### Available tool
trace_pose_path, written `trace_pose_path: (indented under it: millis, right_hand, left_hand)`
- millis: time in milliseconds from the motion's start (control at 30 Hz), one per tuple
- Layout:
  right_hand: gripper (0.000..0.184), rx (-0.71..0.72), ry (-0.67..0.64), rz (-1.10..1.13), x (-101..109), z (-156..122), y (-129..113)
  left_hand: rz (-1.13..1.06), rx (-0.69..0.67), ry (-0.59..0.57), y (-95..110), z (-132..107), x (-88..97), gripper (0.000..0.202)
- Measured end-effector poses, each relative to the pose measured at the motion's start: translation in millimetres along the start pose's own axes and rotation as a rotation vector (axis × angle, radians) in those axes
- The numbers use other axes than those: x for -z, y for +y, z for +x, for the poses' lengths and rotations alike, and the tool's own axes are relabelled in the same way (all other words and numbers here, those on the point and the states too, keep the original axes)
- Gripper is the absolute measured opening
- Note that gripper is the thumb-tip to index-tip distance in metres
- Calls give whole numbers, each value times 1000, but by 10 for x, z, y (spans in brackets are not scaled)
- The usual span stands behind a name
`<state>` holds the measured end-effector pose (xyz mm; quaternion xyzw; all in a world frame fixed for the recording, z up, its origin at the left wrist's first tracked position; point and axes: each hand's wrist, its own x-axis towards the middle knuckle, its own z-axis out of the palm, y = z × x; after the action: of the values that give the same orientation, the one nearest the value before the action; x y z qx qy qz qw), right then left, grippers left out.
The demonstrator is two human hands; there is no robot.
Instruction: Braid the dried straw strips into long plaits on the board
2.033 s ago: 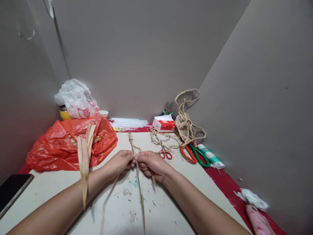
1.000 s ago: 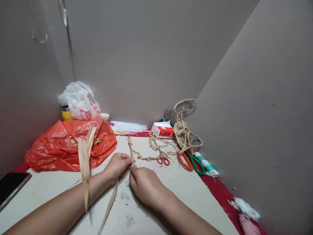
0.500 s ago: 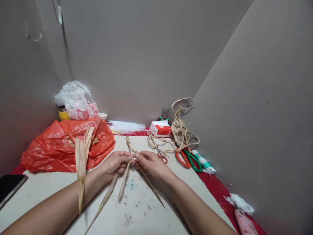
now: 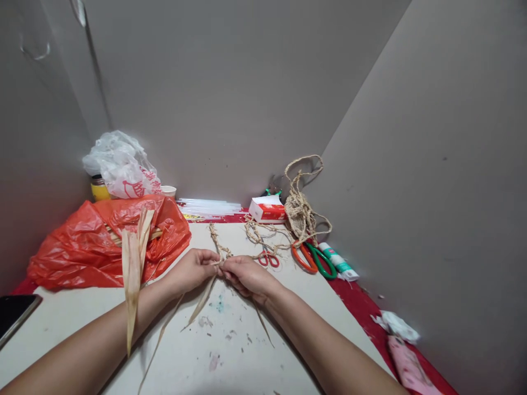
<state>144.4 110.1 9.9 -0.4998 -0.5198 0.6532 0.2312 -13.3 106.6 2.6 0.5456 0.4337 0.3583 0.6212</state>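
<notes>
My left hand [image 4: 190, 271] and my right hand [image 4: 246, 276] meet at the middle of a white table [image 4: 230, 356], both pinched shut on a braid of dried husk strips [image 4: 217, 244]. The finished braid runs away from my fingers toward the back. Loose strip ends [image 4: 201, 305] trail from the pinch toward me across the table. A bundle of pale dried husk leaves [image 4: 132, 263] drapes over my left forearm, coming out of a red plastic bag [image 4: 82, 247].
At the back right lie jute twine [image 4: 300, 211], small red scissors [image 4: 267, 259], orange and green scissors [image 4: 313, 259], a glue tube [image 4: 340, 264] and a red-white box [image 4: 267, 209]. A white bag [image 4: 121, 170], yellow jar, cup and clear sticks stand behind. A phone [image 4: 14, 312] rests left.
My right hand pulled back toward me, then returned to the left hand at the braid. The loose strips swung from pointing straight at me to fanning left and right.
</notes>
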Motion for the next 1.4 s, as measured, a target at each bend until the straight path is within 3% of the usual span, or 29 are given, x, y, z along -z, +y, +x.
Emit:
trace_pose_path:
  millis: [100,200,267,533,667,867,1000,1067,1133,1233,1300,1400]
  right_hand:
    - [23,44,126,-126,-54,2,27]
    - [24,149,198,-227,-89,15,64]
    - [23,195,207,-244,-97,27,88]
    - [22,114,164,-139,-101,4,65]
    - [23,42,53,-19,-80,-11,48]
    - [20,59,-134,23,-73,-37,54]
    - [15,46,-63,-3,-45,-35,62]
    - [18,36,-20,-10,-29,-36,56]
    - [18,30,-22,-3,-19,-40,46]
    - [15,29,-46,15,-14,-42,42]
    - [18,46,-64,29,-9,-37,51]
    - [25,73,-89,40,5,-27,67]
  left_hand:
    - [247,-65,-71,33,-36,14,16]
    - [505,-115,-25,93,-96,20,20]
    - [567,-145,9,125,-129,3,20]
    - [314,153,-55,123,-162,-131,22]
    - [227,150,-53,14,-174,-206,33]
    - [235,104,-31,-35,-221,-334,28]
    - [185,226,-101,64,-210,-277,40]
    - [204,291,-105,106,-182,-200,36]
    - [311,227,31,126,-147,-125,30]
    - [437,25,291,104,-100,-71,30]
    - [360,-24,283,64,-80,-77,31]
    - [128,46,100,1,-71,-107,28]
